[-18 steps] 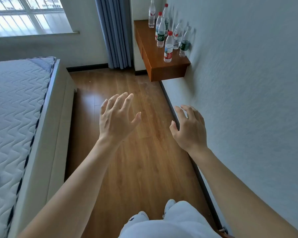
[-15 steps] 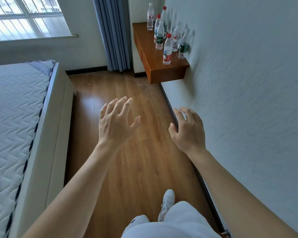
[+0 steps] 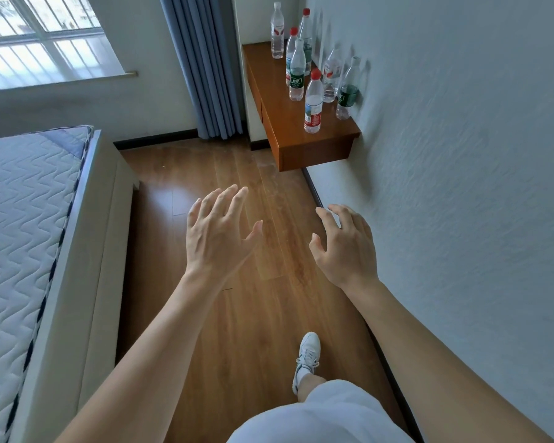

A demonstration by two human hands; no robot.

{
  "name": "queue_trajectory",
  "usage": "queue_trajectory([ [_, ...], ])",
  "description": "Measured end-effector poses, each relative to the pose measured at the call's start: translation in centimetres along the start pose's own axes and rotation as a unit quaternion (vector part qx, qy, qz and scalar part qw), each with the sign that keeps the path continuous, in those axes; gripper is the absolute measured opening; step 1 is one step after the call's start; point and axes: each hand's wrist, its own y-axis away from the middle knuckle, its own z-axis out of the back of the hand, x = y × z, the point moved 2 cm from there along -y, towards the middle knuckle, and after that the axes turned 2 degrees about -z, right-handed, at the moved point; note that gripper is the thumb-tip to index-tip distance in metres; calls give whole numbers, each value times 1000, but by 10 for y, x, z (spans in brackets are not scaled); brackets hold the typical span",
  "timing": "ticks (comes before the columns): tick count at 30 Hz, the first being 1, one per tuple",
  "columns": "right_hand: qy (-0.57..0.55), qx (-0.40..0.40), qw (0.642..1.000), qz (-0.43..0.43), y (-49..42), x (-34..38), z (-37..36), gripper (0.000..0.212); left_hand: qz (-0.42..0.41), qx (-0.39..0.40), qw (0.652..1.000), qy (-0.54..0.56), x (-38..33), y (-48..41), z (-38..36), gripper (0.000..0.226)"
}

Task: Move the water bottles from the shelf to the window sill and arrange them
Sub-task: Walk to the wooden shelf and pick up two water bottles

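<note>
A: Hands?
B: Left hand [image 3: 218,231] and right hand [image 3: 346,247] both empty, fingers spread loose. They're out over the floor [image 3: 237,314], well short of the shelf [image 3: 279,119].
A: Bottles?
B: All water bottles [image 3: 297,75] upright on the shelf, along the wall [image 3: 461,187]. Seven, I think; the back ones overlap, hard to count. None on the window sill [image 3: 77,79].
A: Risks?
B: They're bunched tight. Reaching a back one past the red-capped bottle [image 3: 313,103] near the shelf's end could knock it to the floor. They're tall and narrow, so one bump probably topples the neighbours. Grabbing several at once risks a slip.
A: Else?
B: The sill is across the room, beyond the bed [image 3: 29,219], and looks narrow. A bottle set near its edge could fall. The curtain [image 3: 202,65] hangs between shelf and window and might snag.
</note>
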Motion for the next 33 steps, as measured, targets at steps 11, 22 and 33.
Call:
queue_trajectory([
  [11,-10,22,1000,-8,-169,-79,-39,48,22,21,999,18,-40,-166,-75,62],
  [22,-8,42,999,-25,-287,-118,-88,50,25,42,998,30,-29,-277,-139,62],
  [33,37,59,995,-68,-425,-136,-148,49,10,76,995,65,29,-432,-215,63],
])
